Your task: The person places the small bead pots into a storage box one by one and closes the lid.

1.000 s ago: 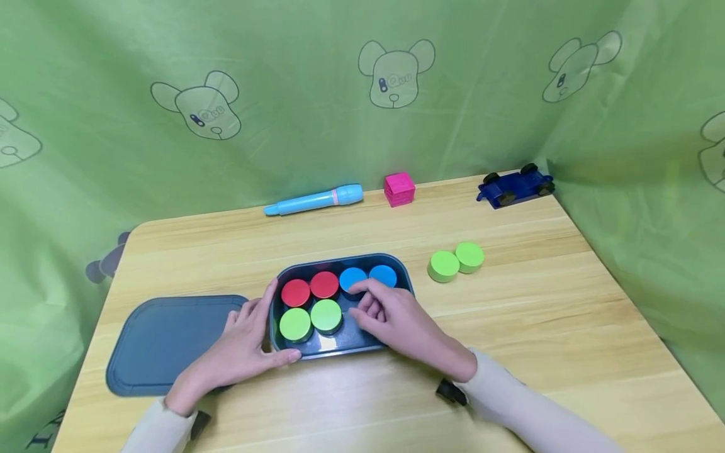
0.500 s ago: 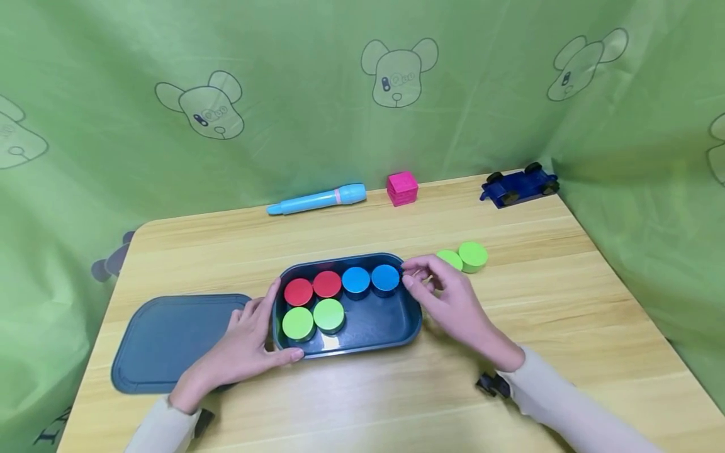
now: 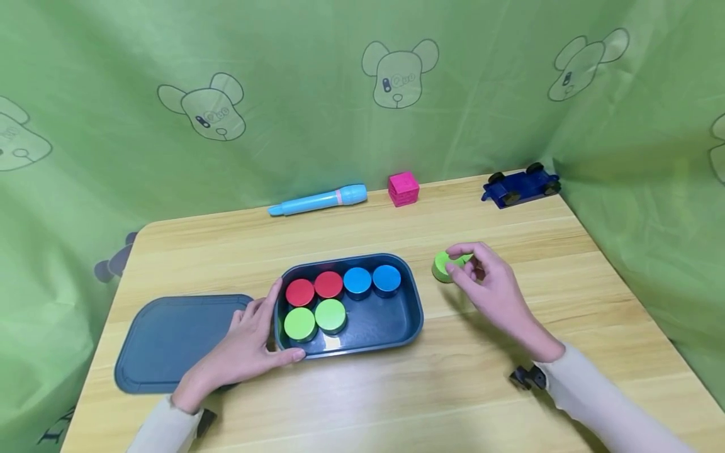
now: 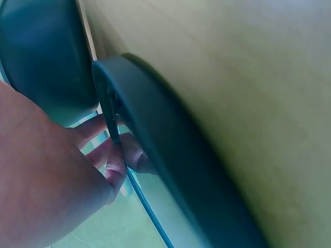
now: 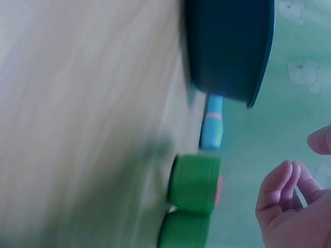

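My left hand (image 3: 243,346) grips the left end of a dark blue box (image 3: 376,324), thumb at its near edge and forefinger at its back left corner. In the left wrist view the hand (image 4: 51,170) is beside the box (image 4: 46,57) and the dark lid (image 4: 165,139). Inside the box are two red, two blue and two green discs (image 3: 299,324). My right hand (image 3: 498,299) is over two green discs (image 3: 442,268), its thumb and forefinger apart. The right wrist view shows this hand (image 5: 297,206) apart from the near-touching green discs (image 5: 194,183), holding nothing.
The dark lid (image 3: 170,340) lies left of the box, partly under my left hand. Along the back edge are a light blue pen-shaped object (image 3: 317,201), a pink cube (image 3: 403,189) and a blue toy car (image 3: 521,187). A green curtain (image 3: 317,94) hangs behind.
My right hand has moved right, from over the box to the two loose green discs. My left hand keeps its hold on the box.
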A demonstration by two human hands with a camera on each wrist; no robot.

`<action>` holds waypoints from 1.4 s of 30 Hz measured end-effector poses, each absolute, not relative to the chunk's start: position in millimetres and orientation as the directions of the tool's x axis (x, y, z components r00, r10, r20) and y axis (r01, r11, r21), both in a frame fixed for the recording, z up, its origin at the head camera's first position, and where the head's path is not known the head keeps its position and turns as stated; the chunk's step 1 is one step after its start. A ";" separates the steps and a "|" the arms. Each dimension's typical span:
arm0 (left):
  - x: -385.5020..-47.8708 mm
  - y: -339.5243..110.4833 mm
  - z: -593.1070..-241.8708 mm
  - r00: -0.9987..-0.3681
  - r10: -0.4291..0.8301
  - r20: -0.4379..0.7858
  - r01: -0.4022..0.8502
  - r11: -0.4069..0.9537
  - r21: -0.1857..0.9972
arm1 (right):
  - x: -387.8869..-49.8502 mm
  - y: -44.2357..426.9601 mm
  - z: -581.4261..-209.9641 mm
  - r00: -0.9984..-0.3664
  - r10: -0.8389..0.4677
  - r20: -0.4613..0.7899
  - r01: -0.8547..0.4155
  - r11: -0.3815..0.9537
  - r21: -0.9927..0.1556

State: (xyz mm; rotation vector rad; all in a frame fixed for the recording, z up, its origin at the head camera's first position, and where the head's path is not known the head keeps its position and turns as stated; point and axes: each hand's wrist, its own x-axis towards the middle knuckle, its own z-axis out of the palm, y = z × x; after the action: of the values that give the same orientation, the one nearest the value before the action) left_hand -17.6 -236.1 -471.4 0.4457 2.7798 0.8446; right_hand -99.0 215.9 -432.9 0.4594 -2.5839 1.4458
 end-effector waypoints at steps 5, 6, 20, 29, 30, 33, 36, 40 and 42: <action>-17.0 -236.0 -471.6 -0.934 0.339 -0.110 0.219 0.789 0.574 | -104.0 233.6 -439.8 -0.948 -0.174 0.266 -0.317 0.536 -0.782; -17.3 -235.9 -471.6 -0.934 0.340 -0.106 0.222 0.788 0.574 | -104.8 237.2 -441.0 -0.950 -0.169 0.264 -0.313 0.545 -0.778; -17.3 -234.2 -471.3 -0.934 0.342 -0.101 0.226 0.787 0.575 | -128.7 281.0 -459.9 -0.983 -0.162 0.089 -0.173 0.632 -0.756; -17.6 -234.5 -470.4 -0.938 0.326 -0.118 0.205 0.796 0.569 | -144.2 289.1 -473.4 -0.968 -0.242 0.069 -0.210 0.628 -0.749; -17.5 -234.9 -470.5 -0.938 0.325 -0.117 0.205 0.798 0.567 | -144.6 289.1 -473.7 -0.965 -0.248 0.080 -0.223 0.627 -0.746; -16.9 -235.4 -470.6 -0.938 0.325 -0.116 0.207 0.799 0.564 | -145.7 287.6 -473.7 -0.960 -0.261 0.103 -0.250 0.629 -0.736; -16.6 -235.5 -470.6 -0.938 0.327 -0.111 0.211 0.799 0.563 | -145.0 286.1 -471.8 -0.964 -0.247 0.097 -0.239 0.649 -0.723; -16.8 -235.1 -470.3 -0.939 0.323 -0.116 0.206 0.800 0.564 | -140.6 285.5 -465.1 -0.982 -0.184 0.051 -0.164 0.678 -0.717; -17.2 -234.9 -470.2 -0.940 0.321 -0.118 0.202 0.801 0.563 | -137.7 285.8 -461.3 -0.989 -0.144 0.023 -0.116 0.688 -0.716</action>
State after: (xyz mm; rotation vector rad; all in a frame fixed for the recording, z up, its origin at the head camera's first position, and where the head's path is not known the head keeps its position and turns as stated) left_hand -17.2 -234.9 -470.2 0.4087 2.7813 0.8351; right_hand -137.7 285.8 -461.3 0.2248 -2.9186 1.2346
